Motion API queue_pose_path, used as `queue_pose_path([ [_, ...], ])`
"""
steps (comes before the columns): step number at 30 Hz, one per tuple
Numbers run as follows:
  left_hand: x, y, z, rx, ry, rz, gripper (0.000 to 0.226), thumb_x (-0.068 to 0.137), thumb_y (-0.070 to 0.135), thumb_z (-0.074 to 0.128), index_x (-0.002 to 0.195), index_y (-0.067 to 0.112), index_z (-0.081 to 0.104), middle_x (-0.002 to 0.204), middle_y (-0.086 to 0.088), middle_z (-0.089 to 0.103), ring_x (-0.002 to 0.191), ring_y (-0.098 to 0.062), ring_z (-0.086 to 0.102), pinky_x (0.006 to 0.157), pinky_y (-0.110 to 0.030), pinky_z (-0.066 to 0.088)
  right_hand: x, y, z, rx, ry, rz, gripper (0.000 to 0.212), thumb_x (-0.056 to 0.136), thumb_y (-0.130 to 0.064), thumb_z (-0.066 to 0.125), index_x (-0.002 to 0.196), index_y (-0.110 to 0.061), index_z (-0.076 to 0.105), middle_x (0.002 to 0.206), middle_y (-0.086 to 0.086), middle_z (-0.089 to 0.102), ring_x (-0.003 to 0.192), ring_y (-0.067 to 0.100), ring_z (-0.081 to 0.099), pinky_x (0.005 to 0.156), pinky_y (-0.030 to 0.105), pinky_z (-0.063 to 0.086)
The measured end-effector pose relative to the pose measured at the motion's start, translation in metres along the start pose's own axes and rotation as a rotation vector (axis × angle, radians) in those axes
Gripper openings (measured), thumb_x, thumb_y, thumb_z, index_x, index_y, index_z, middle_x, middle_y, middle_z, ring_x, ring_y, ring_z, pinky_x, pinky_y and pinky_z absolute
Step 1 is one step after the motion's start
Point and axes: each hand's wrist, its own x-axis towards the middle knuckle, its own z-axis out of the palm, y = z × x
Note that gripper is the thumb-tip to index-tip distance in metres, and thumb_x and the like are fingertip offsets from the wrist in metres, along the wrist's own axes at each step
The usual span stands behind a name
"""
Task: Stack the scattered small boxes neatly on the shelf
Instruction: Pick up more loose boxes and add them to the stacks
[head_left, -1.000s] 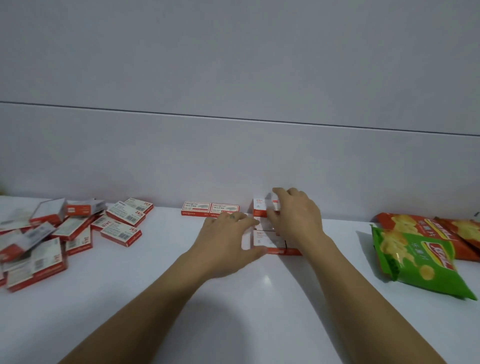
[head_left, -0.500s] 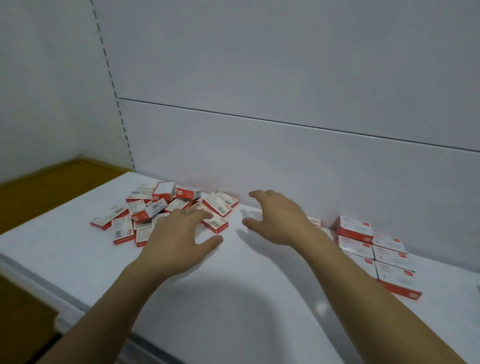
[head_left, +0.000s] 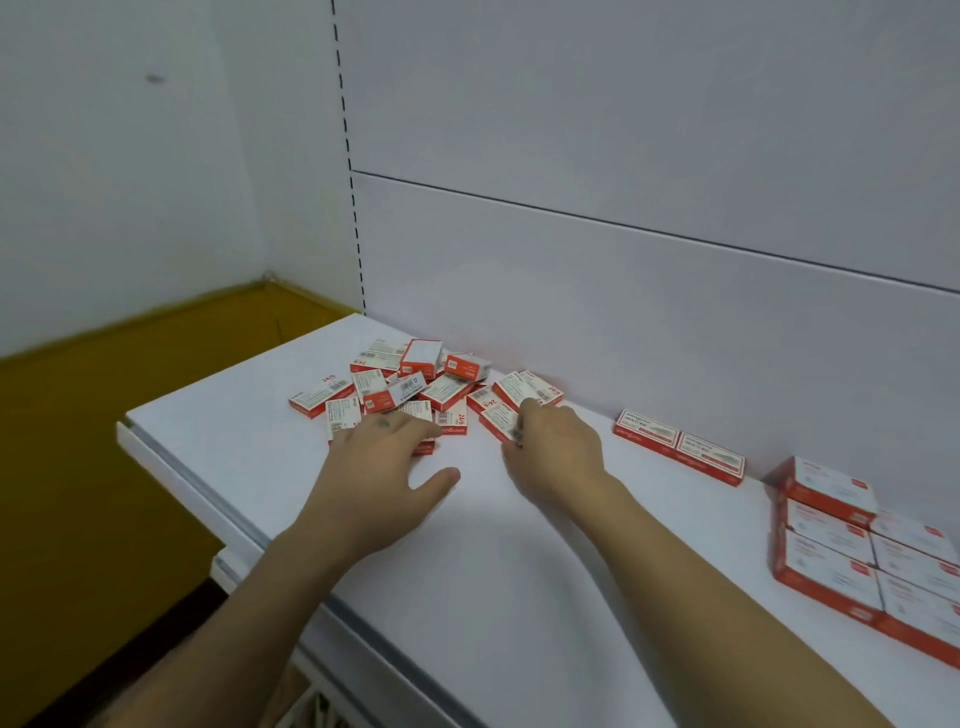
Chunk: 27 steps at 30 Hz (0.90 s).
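Reaching into the scattered boxes (head_left: 415, 389) on the shelf (head_left: 493, 545), left hand (head_left: 382, 467) spread flat, right hand (head_left: 553, 452) seemingly pinching one box (head_left: 498, 418).

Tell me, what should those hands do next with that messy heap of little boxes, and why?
Probably close the right hand on the box at its fingertips and carry it to the neat stack on the right. Both hands already sit at the pile's near edge, and that box lies loose at the heap's rim.
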Motion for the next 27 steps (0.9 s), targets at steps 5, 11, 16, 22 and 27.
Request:
queue_pose_path([
  [5,0.001,0.012,0.008,-0.019,-0.030,0.017,0.055,0.084,0.065,0.048,0.133,0.040,0.046,0.144,0.012,0.044,0.133,-0.014,0.035,0.110,-0.044,0.029,-0.003,0.001,-0.003,0.133,0.006,0.070,0.017,0.087,-0.017,0.051,0.104,-0.019,0.052,0.104,0.003,0.064,0.083,0.020,0.050,0.061,0.029,0.036],
  [11,0.014,0.039,0.014,-0.122,0.017,0.068,0.072,0.079,0.063,0.059,0.141,0.044,0.028,0.147,0.010,0.041,0.133,-0.020,0.039,0.104,-0.047,0.037,-0.030,0.030,-0.022,0.268,0.049,0.077,0.037,0.084,-0.017,0.057,0.120,-0.023,0.053,0.114,0.001,0.066,0.100,0.022,0.059,0.077,0.031,0.047],
  [16,0.030,0.081,0.023,-0.178,0.014,0.253,0.076,0.078,0.058,0.064,0.142,0.041,0.026,0.143,0.008,0.046,0.129,-0.019,0.043,0.101,-0.041,0.038,-0.060,0.077,-0.058,0.231,0.136,0.061,0.055,0.089,-0.022,0.060,0.138,-0.025,0.034,0.122,0.000,0.061,0.101,0.023,0.058,0.081,0.037,0.048],
  [22,0.045,0.148,0.035,-0.343,-0.072,0.434,0.077,0.078,0.050,0.068,0.142,0.043,0.025,0.134,0.009,0.051,0.121,-0.014,0.047,0.094,-0.032,0.039,-0.106,0.135,-0.085,0.230,0.243,0.196,0.063,0.089,-0.022,0.062,0.142,-0.028,0.028,0.126,-0.008,0.058,0.104,0.016,0.055,0.085,0.034,0.045],
  [27,0.034,0.187,0.058,-0.458,-0.125,0.541,0.078,0.078,0.049,0.069,0.140,0.049,0.021,0.139,0.014,0.046,0.123,-0.008,0.044,0.100,-0.031,0.039,-0.144,0.160,-0.081,0.293,0.331,0.273,0.059,0.089,-0.015,0.062,0.139,-0.031,0.034,0.125,-0.011,0.057,0.106,0.013,0.051,0.086,0.032,0.044],
])
